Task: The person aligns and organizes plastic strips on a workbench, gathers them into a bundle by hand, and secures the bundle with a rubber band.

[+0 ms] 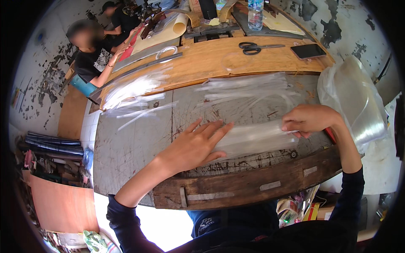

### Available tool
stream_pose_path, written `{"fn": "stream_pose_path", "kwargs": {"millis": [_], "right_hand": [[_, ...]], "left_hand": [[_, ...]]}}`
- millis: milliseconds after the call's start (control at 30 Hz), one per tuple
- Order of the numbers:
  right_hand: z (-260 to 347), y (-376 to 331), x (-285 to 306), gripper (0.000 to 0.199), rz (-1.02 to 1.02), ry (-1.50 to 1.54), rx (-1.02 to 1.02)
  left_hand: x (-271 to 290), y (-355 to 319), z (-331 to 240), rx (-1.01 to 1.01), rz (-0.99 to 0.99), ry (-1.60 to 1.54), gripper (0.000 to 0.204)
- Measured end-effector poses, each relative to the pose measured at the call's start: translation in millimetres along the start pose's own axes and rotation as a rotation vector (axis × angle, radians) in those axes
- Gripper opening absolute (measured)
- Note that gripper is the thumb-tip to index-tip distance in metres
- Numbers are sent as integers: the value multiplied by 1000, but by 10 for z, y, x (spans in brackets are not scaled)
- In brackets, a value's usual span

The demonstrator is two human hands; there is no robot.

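A stack of clear plastic strips lies along the near part of a scratched grey cutting board. My left hand rests flat on the stack's left end, fingers spread. My right hand is closed on the stack's right end, fingers curled around the plastic. More clear strips lie loose across the far side of the board, and another heap of strips lies at its far left.
A big roll of clear plastic film stands to my right. On the wooden bench beyond lie black scissors, a dark phone, a water bottle and metal rulers. Two other people work at the far left.
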State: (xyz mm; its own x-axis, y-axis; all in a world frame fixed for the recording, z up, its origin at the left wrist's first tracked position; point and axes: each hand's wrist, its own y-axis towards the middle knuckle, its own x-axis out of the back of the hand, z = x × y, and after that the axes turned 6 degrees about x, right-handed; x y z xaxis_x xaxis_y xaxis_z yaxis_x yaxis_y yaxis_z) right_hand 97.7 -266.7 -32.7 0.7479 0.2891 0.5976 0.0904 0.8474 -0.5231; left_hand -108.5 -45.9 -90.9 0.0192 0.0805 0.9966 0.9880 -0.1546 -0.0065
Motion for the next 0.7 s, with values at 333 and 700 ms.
{"fn": "stream_pose_path", "kwargs": {"millis": [333, 700], "right_hand": [[-233, -111, 8, 23, -592, -590, 82], [-522, 804, 182, 23, -657, -599, 350]], "left_hand": [[96, 35, 28, -10, -15, -116, 64], [250, 425, 438, 27, -131, -221, 46]]}}
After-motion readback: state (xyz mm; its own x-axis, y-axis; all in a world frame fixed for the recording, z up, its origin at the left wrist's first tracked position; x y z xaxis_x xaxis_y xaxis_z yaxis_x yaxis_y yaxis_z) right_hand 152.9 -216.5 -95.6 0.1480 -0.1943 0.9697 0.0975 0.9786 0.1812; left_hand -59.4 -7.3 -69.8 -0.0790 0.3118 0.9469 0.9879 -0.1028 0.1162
